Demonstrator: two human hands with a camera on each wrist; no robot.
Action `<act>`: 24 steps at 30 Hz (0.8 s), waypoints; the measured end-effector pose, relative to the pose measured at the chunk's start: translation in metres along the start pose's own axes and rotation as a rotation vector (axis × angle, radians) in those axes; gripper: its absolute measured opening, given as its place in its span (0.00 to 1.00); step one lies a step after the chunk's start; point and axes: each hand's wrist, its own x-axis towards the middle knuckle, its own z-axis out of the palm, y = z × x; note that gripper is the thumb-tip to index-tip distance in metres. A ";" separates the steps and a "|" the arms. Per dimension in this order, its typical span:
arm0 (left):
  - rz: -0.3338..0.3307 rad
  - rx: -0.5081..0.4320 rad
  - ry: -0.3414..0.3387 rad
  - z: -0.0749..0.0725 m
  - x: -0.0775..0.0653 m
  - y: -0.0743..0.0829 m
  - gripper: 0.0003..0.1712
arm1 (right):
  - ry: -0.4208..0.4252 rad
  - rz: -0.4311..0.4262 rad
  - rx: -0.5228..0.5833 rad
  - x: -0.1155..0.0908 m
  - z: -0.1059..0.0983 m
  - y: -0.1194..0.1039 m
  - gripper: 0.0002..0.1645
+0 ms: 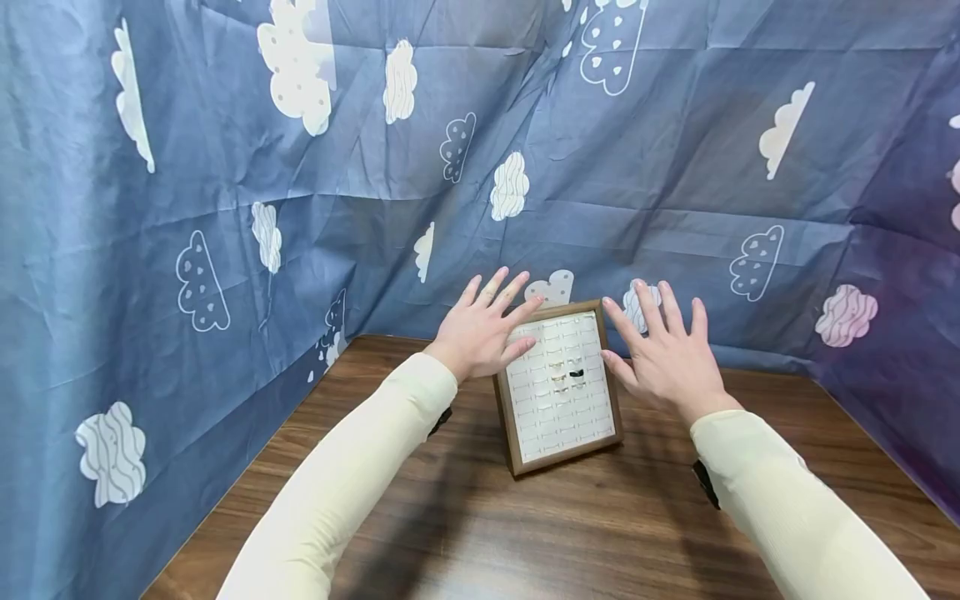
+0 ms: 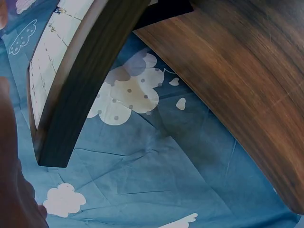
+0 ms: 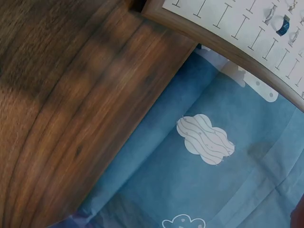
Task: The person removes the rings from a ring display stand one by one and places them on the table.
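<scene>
A wooden-framed ring display board with a white slotted face leans back on the table. Several rings sit in its slots near the middle, among them a dark ring, which looks deep blue in the right wrist view. My left hand is spread at the board's upper left, overlapping its edge in the head view. Thin bands show on two of its fingers. On the other side, my right hand is held with fingers spread, its thumb and forefinger close to the frame's right edge. Neither hand grips anything.
The brown wood-grain table extends around the board. A blue cloth with white cloud prints hangs behind the table and along both sides. Dark straps show at both cream sleeves.
</scene>
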 end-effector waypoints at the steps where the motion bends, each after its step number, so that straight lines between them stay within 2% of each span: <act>1: 0.005 -0.010 -0.006 0.000 0.000 0.000 0.40 | 0.001 0.005 0.007 0.000 0.000 0.000 0.45; 4: 0.019 -0.035 0.003 -0.001 0.001 -0.001 0.40 | 0.000 0.022 0.024 0.000 0.002 0.001 0.44; 11: 0.037 -0.071 0.105 -0.002 0.004 0.000 0.36 | 0.018 0.019 0.048 -0.008 0.006 0.004 0.42; 20: 0.012 -0.053 0.267 -0.003 0.004 0.000 0.24 | 0.047 0.003 0.103 -0.021 0.015 0.003 0.36; 24: -0.012 -0.077 0.299 -0.001 0.001 -0.001 0.20 | 0.036 -0.007 0.122 -0.023 0.019 0.001 0.34</act>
